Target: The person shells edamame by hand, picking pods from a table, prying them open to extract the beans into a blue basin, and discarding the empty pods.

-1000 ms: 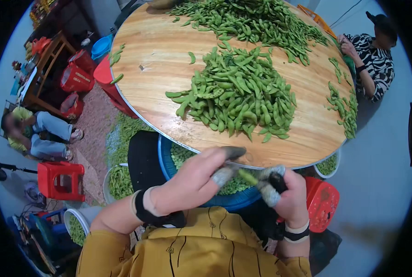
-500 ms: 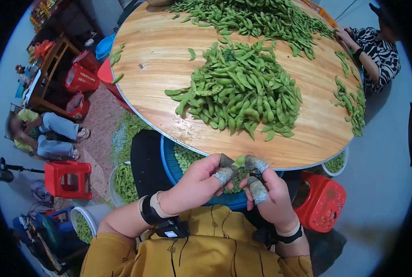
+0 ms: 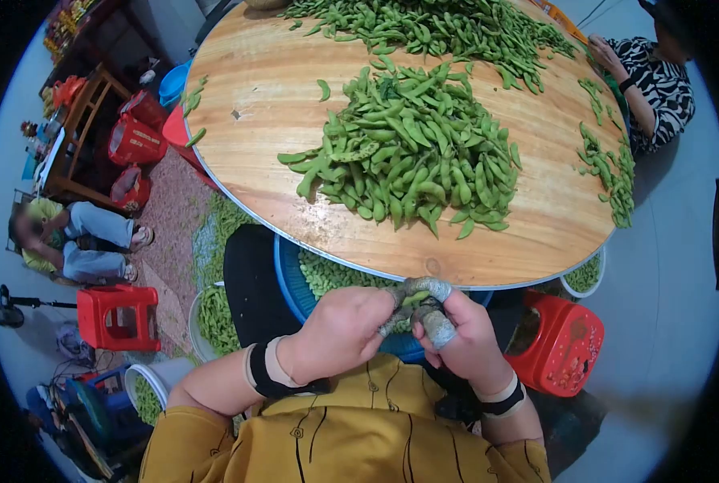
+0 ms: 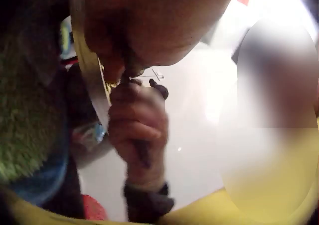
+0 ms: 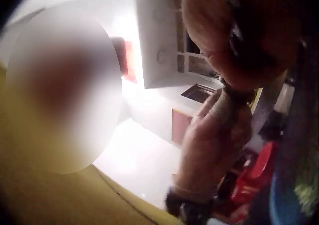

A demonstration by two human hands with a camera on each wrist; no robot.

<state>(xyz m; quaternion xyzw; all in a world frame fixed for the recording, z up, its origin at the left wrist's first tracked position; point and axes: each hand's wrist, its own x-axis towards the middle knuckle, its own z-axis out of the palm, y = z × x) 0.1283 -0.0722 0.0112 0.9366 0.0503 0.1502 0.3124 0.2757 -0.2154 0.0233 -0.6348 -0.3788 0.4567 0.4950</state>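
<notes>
Green pods (image 3: pixel 192 101) lie loose along the left edge of the wooden desk (image 3: pixel 251 68), and just past its near edge a blue basin (image 3: pixel 288 278) of pale green beans sits below the left hand (image 3: pixel 343 326), whose wrapped fingers curl tightly against a single pod (image 3: pixel 415 298). Mid-desk, beyond both hands, rises a broad heap (image 3: pixel 416 153), with another pile (image 3: pixel 448 30) at the far side. Rightward, the right hand (image 3: pixel 468 334), also wrapped at the fingertips, pinches that same pod, left of a red stool (image 3: pixel 568 342).
</notes>
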